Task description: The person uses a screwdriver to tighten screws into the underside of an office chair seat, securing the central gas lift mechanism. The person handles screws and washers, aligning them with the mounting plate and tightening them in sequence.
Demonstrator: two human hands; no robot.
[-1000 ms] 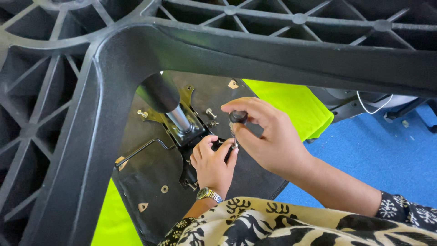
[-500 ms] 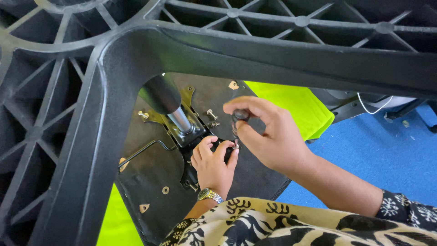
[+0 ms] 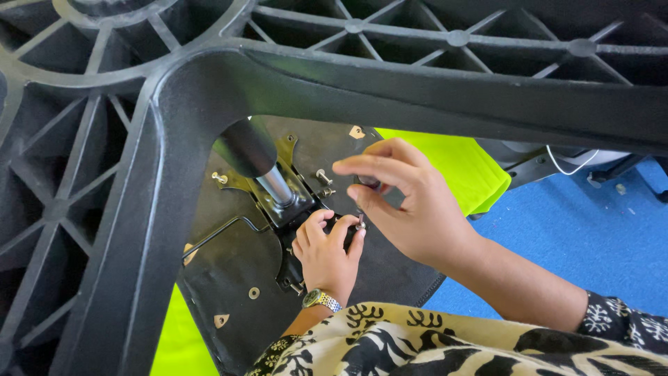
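the black ribbed chair base (image 3: 139, 174) fills the top and left of the view and cuts off most of the scene. the right hand (image 3: 410, 209) covers part of the small dark tool (image 3: 369, 183) its fingers pinch; the tip is hard to make out. the left hand (image 3: 327, 254), fingers closed on a small bolt (image 3: 360, 223), rests on the metal mounting plate (image 3: 278, 198) of the upturned seat underside (image 3: 236, 278), beside the gas cylinder (image 3: 254, 157). lime-green seat fabric (image 3: 445, 163) shows at the edges. blue carpet floor (image 3: 557, 237) lies to the right.
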